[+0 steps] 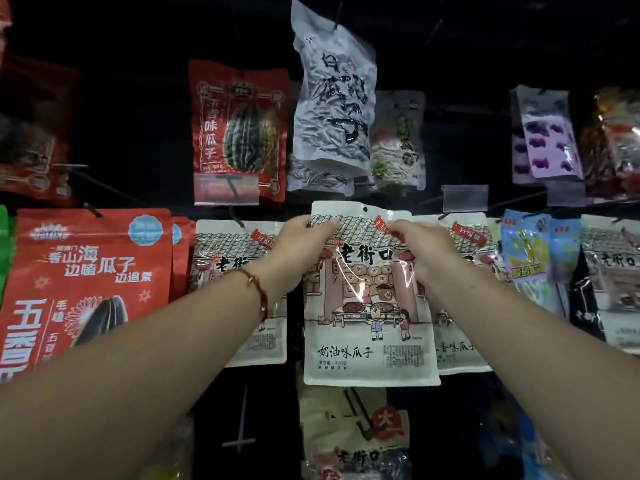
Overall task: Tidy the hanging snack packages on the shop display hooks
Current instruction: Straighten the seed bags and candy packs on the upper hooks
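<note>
Clear label holders clipped along the dark rack — red wrist cord.

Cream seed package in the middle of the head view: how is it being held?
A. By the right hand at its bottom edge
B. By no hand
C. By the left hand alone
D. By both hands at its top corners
D: the left hand and the right hand each pinch a top corner of the cream seed package.

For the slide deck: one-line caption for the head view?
Both hands, left hand and right hand, grip the top corners of a cream sunflower-seed pouch at the display hooks.
</note>
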